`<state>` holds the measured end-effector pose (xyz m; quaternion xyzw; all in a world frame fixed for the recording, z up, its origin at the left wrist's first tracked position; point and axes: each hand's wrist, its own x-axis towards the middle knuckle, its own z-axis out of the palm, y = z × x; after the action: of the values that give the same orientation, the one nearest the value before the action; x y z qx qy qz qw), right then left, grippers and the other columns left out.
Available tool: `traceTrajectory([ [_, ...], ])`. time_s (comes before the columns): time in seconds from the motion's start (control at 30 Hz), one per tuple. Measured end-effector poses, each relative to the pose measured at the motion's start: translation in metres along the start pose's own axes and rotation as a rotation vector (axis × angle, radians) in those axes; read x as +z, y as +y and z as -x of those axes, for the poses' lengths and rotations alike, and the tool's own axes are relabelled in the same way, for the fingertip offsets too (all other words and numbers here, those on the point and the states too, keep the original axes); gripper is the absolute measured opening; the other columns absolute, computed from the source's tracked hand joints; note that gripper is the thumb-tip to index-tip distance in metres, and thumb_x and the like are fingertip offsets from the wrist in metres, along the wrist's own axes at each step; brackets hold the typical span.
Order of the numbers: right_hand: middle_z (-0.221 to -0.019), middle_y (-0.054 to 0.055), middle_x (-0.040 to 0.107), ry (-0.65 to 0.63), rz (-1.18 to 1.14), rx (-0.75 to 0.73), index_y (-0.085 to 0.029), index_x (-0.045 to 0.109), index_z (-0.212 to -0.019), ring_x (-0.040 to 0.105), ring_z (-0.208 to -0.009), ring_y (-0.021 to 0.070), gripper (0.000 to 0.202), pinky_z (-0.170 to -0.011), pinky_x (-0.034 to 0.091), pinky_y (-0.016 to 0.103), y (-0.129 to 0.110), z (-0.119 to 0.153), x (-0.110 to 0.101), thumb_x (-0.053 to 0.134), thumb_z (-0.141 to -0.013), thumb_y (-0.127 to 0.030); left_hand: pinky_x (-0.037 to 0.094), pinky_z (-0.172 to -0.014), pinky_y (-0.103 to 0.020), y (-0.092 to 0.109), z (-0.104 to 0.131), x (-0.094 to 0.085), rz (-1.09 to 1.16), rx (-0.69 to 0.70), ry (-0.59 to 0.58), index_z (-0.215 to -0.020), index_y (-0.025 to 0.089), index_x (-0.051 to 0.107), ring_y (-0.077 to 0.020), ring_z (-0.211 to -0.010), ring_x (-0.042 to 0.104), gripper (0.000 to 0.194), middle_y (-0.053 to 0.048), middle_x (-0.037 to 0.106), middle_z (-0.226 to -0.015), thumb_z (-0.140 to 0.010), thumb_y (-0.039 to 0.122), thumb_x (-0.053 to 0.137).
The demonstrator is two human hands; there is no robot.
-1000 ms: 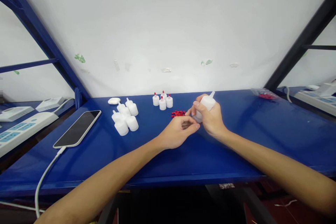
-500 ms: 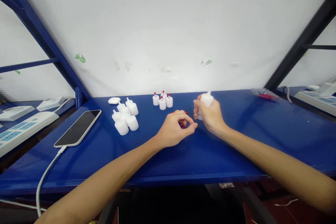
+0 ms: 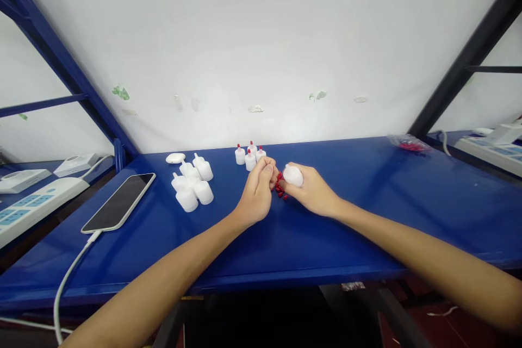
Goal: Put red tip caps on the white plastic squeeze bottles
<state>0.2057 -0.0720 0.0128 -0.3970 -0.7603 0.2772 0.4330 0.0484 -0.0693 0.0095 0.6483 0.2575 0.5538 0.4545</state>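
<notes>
My right hand (image 3: pixel 312 190) is wrapped round a white bottle (image 3: pixel 293 175), whose nozzle tilts toward the upper left. Beside it, my left hand (image 3: pixel 258 190) is closed, fingertips pressed together near the bottle; whatever they hold is hidden. Small red caps (image 3: pixel 279 187) lie in a pile on the blue table between the two hands. Behind my left hand stand several white bottles with red tips (image 3: pixel 240 155). Farther left, several white bottles without red tips (image 3: pixel 187 198) are grouped together.
A phone (image 3: pixel 119 202) with a white cable lies on the blue table (image 3: pixel 367 239) at the left. A white case (image 3: pixel 175 158) sits behind the bottles. A clear bag with red pieces (image 3: pixel 411 145) lies at the back right, near a dark post.
The bottle in my right hand has moved left and tilted. My left hand has shifted slightly left and its fingers have curled in. More of the red pile now shows.
</notes>
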Motion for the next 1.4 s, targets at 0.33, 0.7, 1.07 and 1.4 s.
traceTrajectory([
  [0.33, -0.065, -0.001, 0.061, -0.019, 0.055, 0.001, -0.018, 0.056, -0.070, 0.052, -0.058, 0.0131, 0.007, -0.055, 0.037, 0.024, -0.009, 0.003, 0.003, 0.056, -0.077, -0.019, 0.033, -0.057, -0.023, 0.000, -0.001, 0.001, 0.145, -0.027, -0.029, -0.092, 0.019, 0.053, -0.0094, -0.061, 0.036, 0.027, 0.003, 0.041, -0.072, -0.093, 0.045, 0.057],
  [0.7, -0.048, -0.004, 0.055, -0.012, 0.036, 0.052, -0.019, 0.056, -0.063, 0.052, -0.043, 0.0123, 0.011, -0.047, 0.037, 0.023, -0.012, 0.004, 0.002, 0.056, -0.074, -0.016, 0.035, -0.058, -0.022, 0.001, 0.001, 0.000, 0.147, -0.010, -0.043, -0.094, 0.019, 0.058, -0.0088, -0.062, 0.040, 0.024, 0.003, 0.045, -0.073, -0.092, 0.042, 0.061],
  [1.07, -0.068, -0.001, 0.065, -0.060, -0.057, 0.013, -0.018, 0.061, -0.077, 0.054, -0.050, 0.0107, 0.009, -0.049, 0.040, 0.021, -0.014, 0.005, 0.002, 0.054, -0.075, -0.013, 0.037, -0.057, -0.022, 0.004, -0.001, 0.002, 0.165, -0.060, 0.033, -0.093, 0.020, 0.054, -0.0089, -0.059, 0.049, 0.029, 0.003, 0.053, -0.070, -0.088, 0.047, 0.063],
  [1.4, -0.065, -0.003, 0.059, -0.071, -0.003, -0.004, -0.019, 0.061, -0.081, 0.051, -0.052, 0.0114, 0.006, -0.051, 0.038, 0.023, -0.012, 0.005, 0.001, 0.056, -0.080, -0.017, 0.038, -0.058, -0.022, 0.005, -0.002, -0.001, 0.131, -0.025, -0.001, -0.093, 0.018, 0.057, -0.0078, -0.059, 0.047, 0.027, 0.002, 0.054, -0.074, -0.090, 0.045, 0.062],
])
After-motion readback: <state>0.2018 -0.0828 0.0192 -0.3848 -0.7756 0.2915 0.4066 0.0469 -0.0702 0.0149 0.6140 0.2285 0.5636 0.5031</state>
